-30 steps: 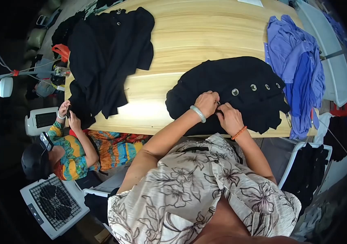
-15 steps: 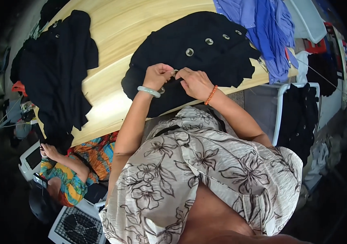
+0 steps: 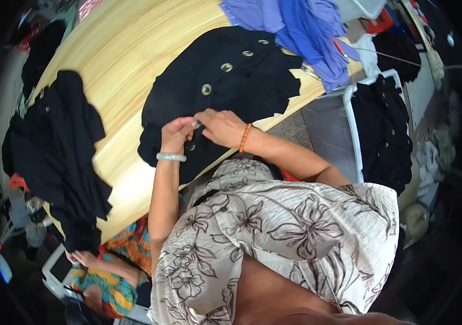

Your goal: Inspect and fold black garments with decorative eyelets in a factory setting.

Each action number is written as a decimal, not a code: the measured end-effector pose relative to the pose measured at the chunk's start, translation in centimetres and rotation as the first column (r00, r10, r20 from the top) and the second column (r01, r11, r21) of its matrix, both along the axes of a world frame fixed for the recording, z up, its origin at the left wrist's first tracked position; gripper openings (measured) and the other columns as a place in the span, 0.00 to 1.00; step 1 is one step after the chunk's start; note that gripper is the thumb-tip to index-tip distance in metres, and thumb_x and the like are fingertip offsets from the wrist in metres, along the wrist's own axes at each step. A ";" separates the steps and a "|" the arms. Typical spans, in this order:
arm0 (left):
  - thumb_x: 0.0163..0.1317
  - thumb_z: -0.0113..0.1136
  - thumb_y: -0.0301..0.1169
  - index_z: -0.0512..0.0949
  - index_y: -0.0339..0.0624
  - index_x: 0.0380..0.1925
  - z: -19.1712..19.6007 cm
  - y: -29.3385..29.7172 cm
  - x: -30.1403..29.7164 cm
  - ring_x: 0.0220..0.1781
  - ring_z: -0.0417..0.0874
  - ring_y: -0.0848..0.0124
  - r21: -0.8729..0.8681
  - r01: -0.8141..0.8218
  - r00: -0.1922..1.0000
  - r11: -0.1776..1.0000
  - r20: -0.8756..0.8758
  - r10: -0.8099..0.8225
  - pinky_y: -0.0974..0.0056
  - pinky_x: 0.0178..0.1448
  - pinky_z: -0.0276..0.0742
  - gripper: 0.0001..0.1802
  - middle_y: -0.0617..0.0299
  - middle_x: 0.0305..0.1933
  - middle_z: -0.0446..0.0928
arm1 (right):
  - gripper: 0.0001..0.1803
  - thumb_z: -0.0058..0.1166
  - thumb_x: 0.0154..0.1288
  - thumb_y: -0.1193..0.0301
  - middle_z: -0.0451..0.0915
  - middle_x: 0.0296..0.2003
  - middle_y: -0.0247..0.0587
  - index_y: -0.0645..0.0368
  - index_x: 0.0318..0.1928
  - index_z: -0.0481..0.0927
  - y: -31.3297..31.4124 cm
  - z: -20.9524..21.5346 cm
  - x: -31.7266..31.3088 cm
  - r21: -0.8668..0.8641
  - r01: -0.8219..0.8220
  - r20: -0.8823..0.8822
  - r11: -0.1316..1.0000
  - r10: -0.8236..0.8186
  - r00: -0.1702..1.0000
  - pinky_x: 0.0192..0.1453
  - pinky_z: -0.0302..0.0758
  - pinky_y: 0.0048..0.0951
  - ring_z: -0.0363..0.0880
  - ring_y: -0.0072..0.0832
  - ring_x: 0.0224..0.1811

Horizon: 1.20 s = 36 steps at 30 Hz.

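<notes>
A black garment (image 3: pixel 174 89) lies spread on the wooden table in front of me. Along it runs a row of large round buttons, pale-rimmed with dark centres, one of them a pale-rimmed button (image 3: pixel 206 89) just beyond my fingers. My left hand (image 3: pixel 176 135), with a pale green bangle at the wrist, pinches at the row from the left. From the right, my right hand (image 3: pixel 223 129), wearing an orange bead bracelet, closes its fingertips on the same spot. The button between them is mostly hidden by the fingers. Another button (image 3: pixel 192 147) shows beneath my left hand.
More black clothing (image 3: pixel 60 146) lies at the table's left, where another person's hand (image 3: pixel 84 258) holds its lower end. Blue and lilac shirts (image 3: pixel 304 32) cover the far right, with a red-handled tool (image 3: pixel 340 47) on them. A grey-white bin (image 3: pixel 353 127) holds black clothes.
The whole view has shifted and turned, so the table and clothes sit lower and further left. My two hands stay together at the button row, with fingertips still pinched.
</notes>
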State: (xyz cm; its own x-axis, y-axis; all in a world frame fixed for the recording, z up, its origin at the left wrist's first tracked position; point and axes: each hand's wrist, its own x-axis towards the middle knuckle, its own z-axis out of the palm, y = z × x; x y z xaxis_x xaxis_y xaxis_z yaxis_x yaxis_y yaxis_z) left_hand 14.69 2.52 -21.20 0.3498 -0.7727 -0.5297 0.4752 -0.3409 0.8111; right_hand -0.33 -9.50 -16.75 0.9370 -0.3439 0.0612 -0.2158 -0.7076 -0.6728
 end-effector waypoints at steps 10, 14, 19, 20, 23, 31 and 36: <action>0.54 0.64 0.15 0.77 0.29 0.50 0.7 1.3 -2.0 0.42 0.79 0.78 -0.165 0.229 0.829 0.959 0.549 -0.104 0.73 0.46 0.75 0.20 0.64 0.42 0.80 | 0.12 0.56 0.58 0.70 0.78 0.35 0.52 0.64 0.41 0.79 -1.3 -1.2 -0.4 0.032 -0.124 -0.096 0.992 0.126 0.987 0.42 0.78 0.45 0.81 0.49 0.38; 0.55 0.59 0.16 0.81 0.30 0.41 1.2 0.3 -2.7 0.39 0.80 0.70 -0.111 0.240 0.619 0.965 0.783 -0.064 0.68 0.48 0.75 0.12 0.56 0.36 0.81 | 0.13 0.55 0.54 0.75 0.77 0.35 0.54 0.69 0.40 0.78 -1.7 -0.7 -0.9 -0.030 -0.171 -0.119 0.985 0.167 0.979 0.39 0.79 0.42 0.81 0.48 0.35; 0.54 0.53 0.14 0.80 0.30 0.40 1.2 0.4 -3.9 0.41 0.82 0.63 -0.133 0.185 0.591 0.974 0.807 -0.002 0.65 0.51 0.75 0.14 0.53 0.38 0.81 | 0.13 0.52 0.54 0.77 0.76 0.33 0.51 0.72 0.40 0.77 -0.7 -0.6 -1.5 -0.216 -0.131 -0.056 0.968 0.122 0.991 0.34 0.79 0.37 0.82 0.42 0.31; 0.54 0.53 0.14 0.80 0.30 0.40 1.2 0.4 -4.0 0.41 0.82 0.63 -0.129 0.185 0.591 0.974 0.807 -0.005 0.65 0.51 0.75 0.14 0.53 0.38 0.81 | 0.13 0.52 0.54 0.77 0.76 0.33 0.51 0.71 0.40 0.77 -0.6 -0.7 -1.5 -0.226 -0.117 -0.055 0.967 0.107 0.993 0.33 0.79 0.37 0.82 0.42 0.30; 0.57 0.52 0.15 0.80 0.32 0.39 1.4 0.6 -4.1 0.40 0.82 0.66 -0.129 0.151 0.498 0.980 0.867 0.038 0.66 0.49 0.76 0.12 0.55 0.36 0.81 | 0.12 0.52 0.52 0.76 0.76 0.34 0.50 0.68 0.38 0.77 -0.4 -1.6 -1.1 -0.228 -0.112 0.023 0.967 0.120 0.992 0.33 0.79 0.37 0.81 0.43 0.31; 0.57 0.54 0.18 0.81 0.37 0.36 1.8 -0.7 -3.5 0.38 0.83 0.59 -0.116 0.171 0.544 0.978 0.839 0.004 0.64 0.45 0.76 0.09 0.53 0.33 0.80 | 0.14 0.53 0.48 0.80 0.80 0.37 0.52 0.60 0.38 0.82 -2.1 -2.1 -1.7 0.031 -0.031 -0.020 0.999 0.031 0.999 0.46 0.78 0.44 0.81 0.49 0.41; 0.55 0.54 0.18 0.81 0.35 0.34 1.4 -0.1 -3.2 0.36 0.82 0.61 -0.078 0.173 0.612 0.982 0.789 -0.045 0.66 0.44 0.75 0.09 0.54 0.32 0.80 | 0.13 0.51 0.50 0.81 0.80 0.36 0.53 0.63 0.39 0.82 -2.3 -1.3 -1.6 0.078 -0.093 -0.031 0.993 0.096 0.995 0.45 0.77 0.45 0.80 0.50 0.40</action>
State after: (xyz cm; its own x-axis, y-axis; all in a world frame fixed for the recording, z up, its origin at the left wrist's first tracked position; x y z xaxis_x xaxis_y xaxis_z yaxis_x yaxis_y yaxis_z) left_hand 11.53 2.39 -19.79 0.4890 -0.8722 0.0142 -0.3938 -0.2062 0.8958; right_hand -1.93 -11.80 -18.02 0.9667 -0.2560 0.0047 -0.1747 -0.6726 -0.7191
